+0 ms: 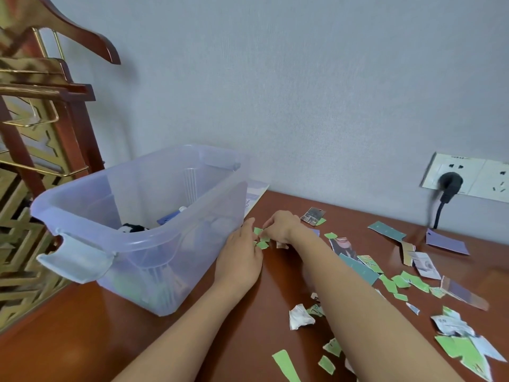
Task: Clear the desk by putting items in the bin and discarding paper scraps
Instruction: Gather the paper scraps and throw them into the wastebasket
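Head view, nearest first: a long green paper strip [286, 366] lies at the desk's front edge, with a crumpled white paper scrap [300, 317] a little beyond it and a heap of torn green and white paper pieces [468, 351] off to the right. Both bare forearms reach forward over the reddish-brown wooden desk [82, 340], the right one covering some of the litter beneath it.

The left hand [239, 255] rests palm down, its fingers fairly straight and close together, the tips touching the small green paper scraps [261, 238]. The right hand [281, 226] is opposite it with its fingers curled down, pinching the top one of these scraps. The scraps lie on the desk between the two hands, just beside the bin's right wall.

That translucent bluish plastic bin [68, 199] stands on the left of the desk and holds a black object and a blue one, both dim through the wall. More torn scraps trail rightward to a purple paper piece [446, 242]. Behind the bin lies a pale sheet [256, 194]. On the grey wall a black plug [449, 183] sits in a white socket plate, and a dark wooden rack [41, 106] stands at the far left.
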`<state>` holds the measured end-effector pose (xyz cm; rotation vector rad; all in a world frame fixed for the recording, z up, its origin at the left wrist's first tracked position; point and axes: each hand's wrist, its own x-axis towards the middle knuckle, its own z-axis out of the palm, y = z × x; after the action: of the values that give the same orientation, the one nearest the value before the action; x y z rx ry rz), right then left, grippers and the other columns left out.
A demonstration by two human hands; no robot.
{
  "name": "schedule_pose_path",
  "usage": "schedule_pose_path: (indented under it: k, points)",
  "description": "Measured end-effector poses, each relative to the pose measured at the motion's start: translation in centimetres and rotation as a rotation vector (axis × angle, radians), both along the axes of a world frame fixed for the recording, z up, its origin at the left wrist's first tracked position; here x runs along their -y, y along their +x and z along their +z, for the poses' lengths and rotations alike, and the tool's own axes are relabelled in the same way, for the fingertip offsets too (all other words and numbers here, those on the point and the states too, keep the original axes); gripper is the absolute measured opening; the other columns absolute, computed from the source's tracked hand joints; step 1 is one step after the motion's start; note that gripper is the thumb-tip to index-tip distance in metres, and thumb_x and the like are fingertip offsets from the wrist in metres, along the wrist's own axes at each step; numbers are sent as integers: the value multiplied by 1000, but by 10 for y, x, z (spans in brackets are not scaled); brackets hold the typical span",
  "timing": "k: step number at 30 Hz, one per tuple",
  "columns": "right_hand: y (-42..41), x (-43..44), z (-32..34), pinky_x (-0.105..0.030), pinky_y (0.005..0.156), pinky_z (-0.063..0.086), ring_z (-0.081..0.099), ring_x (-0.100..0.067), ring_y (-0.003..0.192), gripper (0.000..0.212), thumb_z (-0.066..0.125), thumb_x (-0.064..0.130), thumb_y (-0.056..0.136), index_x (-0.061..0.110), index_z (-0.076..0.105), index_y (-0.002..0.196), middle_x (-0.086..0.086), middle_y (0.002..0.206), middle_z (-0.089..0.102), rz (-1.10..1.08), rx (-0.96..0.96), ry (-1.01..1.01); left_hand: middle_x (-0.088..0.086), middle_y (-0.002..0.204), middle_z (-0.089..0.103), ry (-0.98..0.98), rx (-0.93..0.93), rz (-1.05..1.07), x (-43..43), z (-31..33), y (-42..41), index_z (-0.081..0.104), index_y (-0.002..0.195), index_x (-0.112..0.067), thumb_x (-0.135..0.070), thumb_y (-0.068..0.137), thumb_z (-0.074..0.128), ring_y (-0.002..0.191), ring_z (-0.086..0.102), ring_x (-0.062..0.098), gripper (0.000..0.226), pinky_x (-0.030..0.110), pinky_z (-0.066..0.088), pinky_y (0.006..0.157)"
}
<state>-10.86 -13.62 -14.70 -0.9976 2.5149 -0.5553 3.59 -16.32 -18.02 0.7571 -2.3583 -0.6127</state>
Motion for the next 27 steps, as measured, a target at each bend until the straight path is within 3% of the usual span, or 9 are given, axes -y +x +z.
schedule_pose_path:
  k: [4, 7, 10, 12, 14, 18, 20, 24, 27]
  points:
    - [1, -6, -1, -33, 89, 43, 50, -28, 113, 13, 63, 32, 82, 25, 73, 81, -8, 107, 67, 15, 3, -41, -8, 121, 58, 18, -24, 3, -2, 2, 1, 38, 143, -23, -14, 94, 51, 119, 50, 10, 51, 27, 44, 98]
    - [4, -13, -5, -40, 92, 51, 54, -24, 100, 14, 66, 30, 79, 31, 69, 66, 3, 77, 71, 11, 21, -139, -8, 116, 58, 27, -39, -4, -1, 2, 2, 47, 132, -21, -12, 91, 50, 113, 53, 11, 42, 30, 47, 94]
    - [7, -26, -5, -33, 71, 55, 56, -15, 70, 16, 71, 22, 81, 25, 65, 67, 8, 67, 63, 1, 179, -360, -9, 108, 58, 33, -29, -2, -1, 2, 2, 49, 128, -23, -13, 90, 50, 105, 55, 9, 39, 30, 50, 88]
    - [12, -34, -3, -23, 55, 47, 54, -10, 61, 13, 74, 13, 82, 16, 63, 75, 3, 71, 60, -9, 281, -510, -11, 104, 58, 52, -26, -6, -2, 2, 2, 48, 131, -24, -16, 90, 51, 103, 55, 7, 42, 28, 49, 87]
    - [18, -40, -2, -19, 50, 44, 54, -10, 59, 14, 77, 8, 79, 12, 64, 79, 1, 70, 60, -35, 347, -625, -13, 107, 59, 96, -34, -13, -3, 3, 2, 46, 134, -26, -23, 90, 55, 103, 55, 5, 45, 25, 47, 87]
    - [28, -45, 3, -19, 55, 52, 61, -13, 64, 10, 77, 1, 77, 7, 71, 81, -6, 75, 69, -73, 564, -811, -17, 100, 65, 217, -119, -40, -5, 7, 3, 52, 121, -32, -35, 93, 56, 95, 60, 1, 29, 18, 42, 75]
    - [30, -47, 6, -16, 59, 49, 60, -10, 67, 4, 73, 5, 83, 7, 74, 86, -2, 77, 70, -22, 530, -793, -16, 89, 63, 252, -172, -12, -6, 8, 4, 53, 109, -32, -34, 94, 56, 88, 61, 3, 16, 21, 44, 72]
    - [26, -48, 12, -9, 59, 46, 55, -5, 65, 10, 63, 7, 91, 8, 72, 89, -2, 81, 67, 70, 438, -710, -9, 79, 58, 209, -170, -1, -7, 9, 5, 45, 110, -32, -28, 95, 55, 79, 58, 4, 18, 25, 46, 70]
    - [20, -41, 12, -17, 72, 51, 60, -9, 70, 10, 63, 7, 88, 12, 70, 83, 1, 78, 68, 65, 361, -683, -10, 82, 61, 196, -148, 8, -6, 7, 4, 48, 107, -32, -24, 97, 49, 82, 61, 9, 12, 29, 48, 76]
